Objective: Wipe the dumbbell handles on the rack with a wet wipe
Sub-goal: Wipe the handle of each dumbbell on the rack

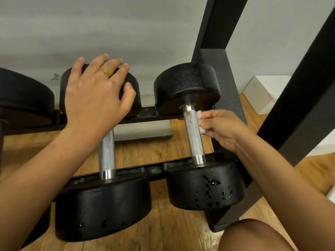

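The right handle (pixel 193 136) lies across the rack (pixel 157 116), its long axis running straight away from the person. The right hand (pixel 223 129) pinches the wet wipe (pixel 199 114) against its right flank near the far end (brown specks show there), so the stroke probably pulls back along that axis. The left hand (pixel 96 95) rests spread on the neighbouring dumbbell's far head (pixel 135 105).
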`<control>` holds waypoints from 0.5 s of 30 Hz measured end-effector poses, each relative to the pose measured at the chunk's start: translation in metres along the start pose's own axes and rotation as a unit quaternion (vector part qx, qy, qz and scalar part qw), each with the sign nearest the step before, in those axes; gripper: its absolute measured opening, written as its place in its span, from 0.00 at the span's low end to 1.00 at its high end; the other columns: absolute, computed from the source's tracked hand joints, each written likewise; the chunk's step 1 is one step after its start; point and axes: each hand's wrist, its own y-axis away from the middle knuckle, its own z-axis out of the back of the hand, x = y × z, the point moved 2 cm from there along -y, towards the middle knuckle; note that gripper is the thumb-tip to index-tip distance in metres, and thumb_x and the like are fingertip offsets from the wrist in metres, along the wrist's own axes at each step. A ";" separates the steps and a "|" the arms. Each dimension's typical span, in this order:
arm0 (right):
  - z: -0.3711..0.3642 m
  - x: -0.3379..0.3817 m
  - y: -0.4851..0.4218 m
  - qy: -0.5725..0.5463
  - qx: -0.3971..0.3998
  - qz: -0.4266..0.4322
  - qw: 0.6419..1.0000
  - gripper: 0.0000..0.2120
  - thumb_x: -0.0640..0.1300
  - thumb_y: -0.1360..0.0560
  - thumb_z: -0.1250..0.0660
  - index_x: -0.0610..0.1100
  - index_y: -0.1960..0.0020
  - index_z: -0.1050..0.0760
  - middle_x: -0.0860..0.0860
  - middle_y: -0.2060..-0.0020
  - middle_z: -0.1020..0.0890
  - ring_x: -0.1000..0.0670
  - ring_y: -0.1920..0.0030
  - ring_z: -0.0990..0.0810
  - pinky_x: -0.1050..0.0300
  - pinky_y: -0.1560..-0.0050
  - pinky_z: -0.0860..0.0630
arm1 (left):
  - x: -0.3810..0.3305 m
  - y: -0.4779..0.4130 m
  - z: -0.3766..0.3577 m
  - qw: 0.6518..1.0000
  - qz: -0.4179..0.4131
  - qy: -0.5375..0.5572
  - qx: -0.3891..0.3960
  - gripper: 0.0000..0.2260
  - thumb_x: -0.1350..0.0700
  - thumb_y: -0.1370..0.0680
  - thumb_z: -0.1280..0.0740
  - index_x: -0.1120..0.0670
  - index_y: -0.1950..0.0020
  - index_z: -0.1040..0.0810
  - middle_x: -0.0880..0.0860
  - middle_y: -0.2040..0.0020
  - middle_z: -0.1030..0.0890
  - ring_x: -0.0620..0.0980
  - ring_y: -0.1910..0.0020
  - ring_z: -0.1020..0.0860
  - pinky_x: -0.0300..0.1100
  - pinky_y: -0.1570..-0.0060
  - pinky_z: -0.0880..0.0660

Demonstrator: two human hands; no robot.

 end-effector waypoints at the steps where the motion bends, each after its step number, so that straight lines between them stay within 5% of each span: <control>1: -0.002 0.000 -0.002 -0.004 -0.008 0.006 1.000 0.09 0.28 0.23 0.35 0.37 0.45 0.23 0.44 0.54 0.17 0.50 0.56 0.16 0.61 0.61 0.18 | 0.000 0.000 0.000 1.000 0.002 0.001 0.001 0.21 0.50 0.16 0.44 0.58 0.29 0.22 0.58 0.31 0.20 0.58 0.28 0.27 0.62 0.27 0.36; 6: 0.014 -0.020 0.016 0.081 0.012 -0.022 0.996 0.11 0.29 0.24 0.31 0.33 0.42 0.22 0.41 0.47 0.17 0.46 0.53 0.15 0.60 0.60 0.17 | 0.000 -0.001 0.000 1.000 0.002 0.003 0.004 0.21 0.50 0.15 0.44 0.57 0.28 0.22 0.57 0.31 0.21 0.58 0.27 0.27 0.62 0.26 0.37; 12: 0.007 0.000 0.017 0.127 -0.004 0.020 0.992 0.09 0.29 0.25 0.31 0.42 0.54 0.22 0.45 0.57 0.17 0.51 0.59 0.16 0.62 0.62 0.18 | 0.000 -0.001 0.000 1.000 0.006 0.004 0.005 0.21 0.50 0.15 0.44 0.57 0.28 0.22 0.57 0.31 0.21 0.58 0.28 0.27 0.61 0.26 0.37; 15: 0.016 -0.008 0.033 0.271 0.064 0.002 0.960 0.08 0.29 0.26 0.30 0.39 0.52 0.18 0.43 0.57 0.14 0.50 0.58 0.15 0.60 0.58 0.18 | 0.000 0.000 0.000 1.000 0.004 0.008 0.002 0.21 0.50 0.15 0.44 0.57 0.29 0.22 0.57 0.31 0.21 0.58 0.27 0.27 0.61 0.26 0.37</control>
